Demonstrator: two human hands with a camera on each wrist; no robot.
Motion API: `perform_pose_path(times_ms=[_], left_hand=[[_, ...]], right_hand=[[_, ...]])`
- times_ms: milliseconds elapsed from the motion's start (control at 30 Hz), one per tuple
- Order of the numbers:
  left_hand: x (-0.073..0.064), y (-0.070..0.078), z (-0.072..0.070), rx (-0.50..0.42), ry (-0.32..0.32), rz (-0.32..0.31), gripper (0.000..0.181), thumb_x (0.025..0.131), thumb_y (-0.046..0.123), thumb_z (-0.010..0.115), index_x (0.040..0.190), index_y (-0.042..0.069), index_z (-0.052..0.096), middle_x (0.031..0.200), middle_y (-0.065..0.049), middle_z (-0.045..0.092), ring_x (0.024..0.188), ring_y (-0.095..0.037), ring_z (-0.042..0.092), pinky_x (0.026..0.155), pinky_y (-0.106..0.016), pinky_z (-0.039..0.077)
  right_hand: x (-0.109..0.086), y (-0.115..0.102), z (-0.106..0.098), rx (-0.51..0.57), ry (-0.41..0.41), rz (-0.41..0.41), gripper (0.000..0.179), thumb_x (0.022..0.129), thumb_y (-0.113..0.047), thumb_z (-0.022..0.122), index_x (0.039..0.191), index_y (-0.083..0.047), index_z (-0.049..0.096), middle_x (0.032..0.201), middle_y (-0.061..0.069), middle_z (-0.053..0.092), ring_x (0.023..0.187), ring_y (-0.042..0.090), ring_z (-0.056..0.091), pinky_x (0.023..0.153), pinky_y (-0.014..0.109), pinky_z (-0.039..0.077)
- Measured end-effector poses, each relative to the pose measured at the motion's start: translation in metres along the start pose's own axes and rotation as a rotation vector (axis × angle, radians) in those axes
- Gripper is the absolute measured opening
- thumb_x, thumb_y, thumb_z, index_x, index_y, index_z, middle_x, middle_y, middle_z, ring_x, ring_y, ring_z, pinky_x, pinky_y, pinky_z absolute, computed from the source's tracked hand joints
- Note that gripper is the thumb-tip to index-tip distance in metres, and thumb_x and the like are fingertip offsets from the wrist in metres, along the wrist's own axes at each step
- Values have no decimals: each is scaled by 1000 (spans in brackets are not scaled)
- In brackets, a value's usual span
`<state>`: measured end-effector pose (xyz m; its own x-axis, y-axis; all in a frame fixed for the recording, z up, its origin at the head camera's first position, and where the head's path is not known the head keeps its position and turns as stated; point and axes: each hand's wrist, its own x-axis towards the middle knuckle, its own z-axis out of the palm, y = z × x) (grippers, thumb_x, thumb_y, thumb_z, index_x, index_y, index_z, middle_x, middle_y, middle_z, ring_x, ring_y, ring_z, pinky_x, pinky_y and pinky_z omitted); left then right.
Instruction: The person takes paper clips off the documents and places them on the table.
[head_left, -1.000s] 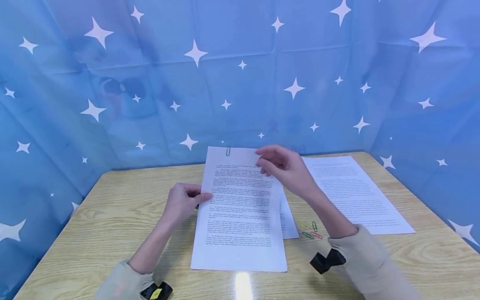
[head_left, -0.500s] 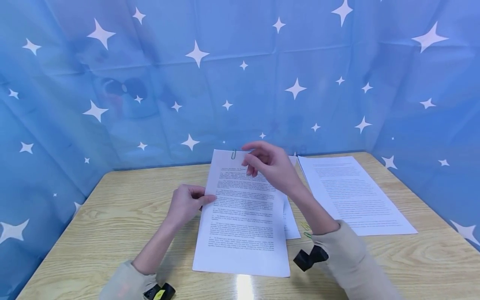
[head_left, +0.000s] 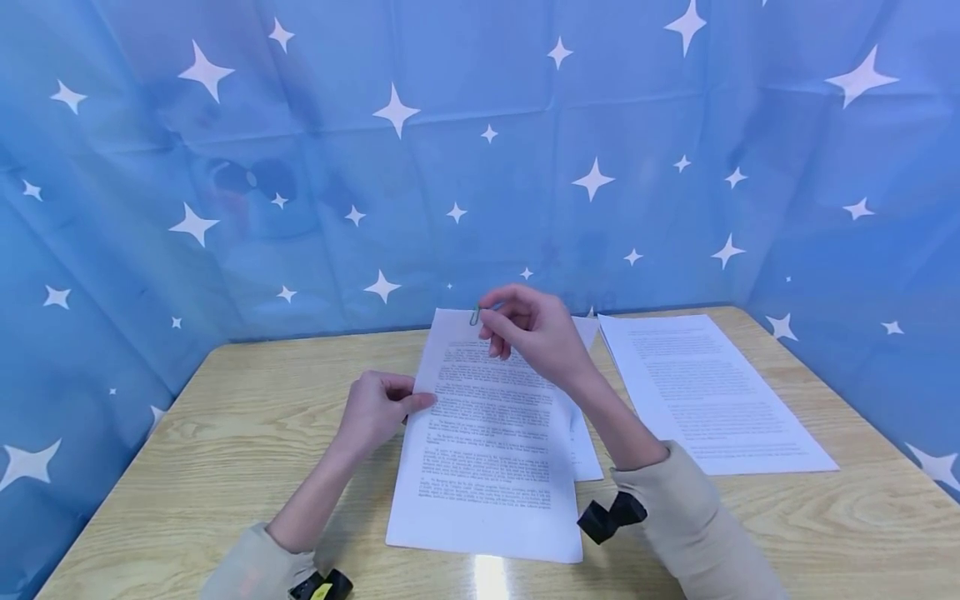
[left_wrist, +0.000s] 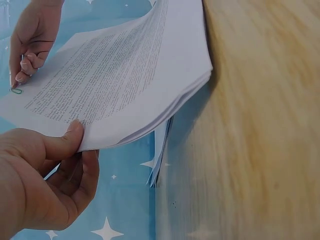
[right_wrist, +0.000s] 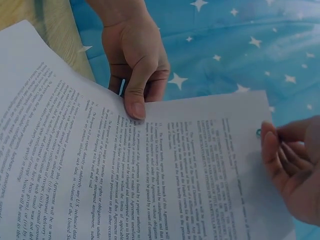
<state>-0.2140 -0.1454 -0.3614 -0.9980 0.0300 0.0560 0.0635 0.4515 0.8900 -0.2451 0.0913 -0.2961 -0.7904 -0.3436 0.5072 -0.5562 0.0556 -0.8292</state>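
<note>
A stack of printed sheets [head_left: 487, 467] is tilted up off the table, its left edge pinched between thumb and fingers of my left hand [head_left: 378, 412]. In the left wrist view the sheets [left_wrist: 110, 80] bow and several layers show at the edge. A green paper clip [head_left: 474, 317] sits on the stack's top edge. My right hand [head_left: 536, 333] has thumb and index finger pinching this clip; in the left wrist view its fingertips meet the clip [left_wrist: 17, 91] from above. Most of the clip [right_wrist: 259, 133] is covered by fingers in the right wrist view.
A second printed stack [head_left: 712, 392] lies flat at the right of the wooden table [head_left: 225, 450]. Another sheet [head_left: 585, 450] shows partly behind the held stack. A blue curtain with white stars [head_left: 480, 167] hangs along the table's back edge.
My right hand has moved left along the top edge to the paper clip. The held stack has shifted slightly right and down. The loose clips on the table are now hidden behind my right arm.
</note>
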Motion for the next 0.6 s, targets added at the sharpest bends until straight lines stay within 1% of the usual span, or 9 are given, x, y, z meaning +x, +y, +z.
perform_pose_path(times_ms=[100,267,400,500,600], left_hand=[[-1,0,0,-3,-3,-5,8,87,6,79,95,3,80,80,-5,73,68,-18,64,68,-45,56],[-1,0,1,-1,-2,6,7,87,6,79,93,3,80,79,-5,73,67,-18,64,69,-46,57],[-2,1,0,-7,-9,18,6,88,5,78,92,3,80,78,-6,73,66,-17,64,67,-44,57],[-2,1,0,-13,-12,26,6,88,5,78,93,2,80,79,-6,73,67,-17,65,67,-43,57],[-2,1,0,-16,-11,20,7,88,5,78,94,2,80,80,-6,73,68,-18,66,68,-44,57]], right_hand=[[-1,1,-1,5,0,5,12,99,-7,65,107,1,66,83,20,70,61,28,64,58,34,55],[-2,0,-1,16,-10,10,10,98,-7,66,104,1,66,84,23,69,62,31,64,58,34,55],[-2,0,-1,21,-12,4,9,98,-6,66,104,1,66,84,25,69,61,27,64,58,34,55],[-2,0,0,20,-10,-9,8,98,-6,66,104,1,66,83,23,69,60,25,63,58,34,55],[-3,-1,0,14,-7,-29,8,98,-5,66,104,0,66,83,20,70,60,25,63,58,34,55]])
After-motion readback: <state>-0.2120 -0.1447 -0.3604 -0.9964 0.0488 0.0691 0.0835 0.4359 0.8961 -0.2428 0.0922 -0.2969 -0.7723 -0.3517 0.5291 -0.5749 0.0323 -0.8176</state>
